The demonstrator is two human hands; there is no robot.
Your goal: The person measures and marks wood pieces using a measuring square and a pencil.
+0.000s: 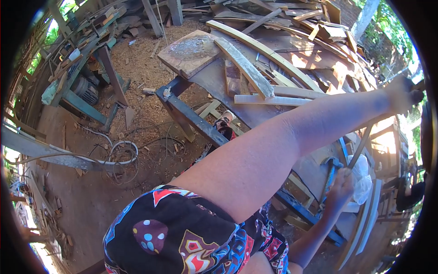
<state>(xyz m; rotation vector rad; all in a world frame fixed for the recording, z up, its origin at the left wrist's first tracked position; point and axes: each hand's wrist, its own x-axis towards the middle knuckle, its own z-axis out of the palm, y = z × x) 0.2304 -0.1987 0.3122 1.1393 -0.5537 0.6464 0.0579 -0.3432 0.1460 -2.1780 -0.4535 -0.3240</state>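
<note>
My left arm stretches across the view to the right edge, where my left hand (402, 95) is dark and blurred; its fingers and anything in them cannot be made out. Lower down, my right hand (342, 186) is closed around the lower end of a thin wooden stick (361, 145), which slants up to the right. Just left of that hand is a blue metal piece (330, 170), beside the bench. A clear plastic bag (362, 181) lies right of the hand.
A workbench with a blue frame (200, 124) carries a thick wooden board (189, 54) and long planks (246, 68). Scrap wood (315, 27) is piled behind. At left are a motor (86, 91) and a coiled hose (124, 153) on the sawdust-strewn ground.
</note>
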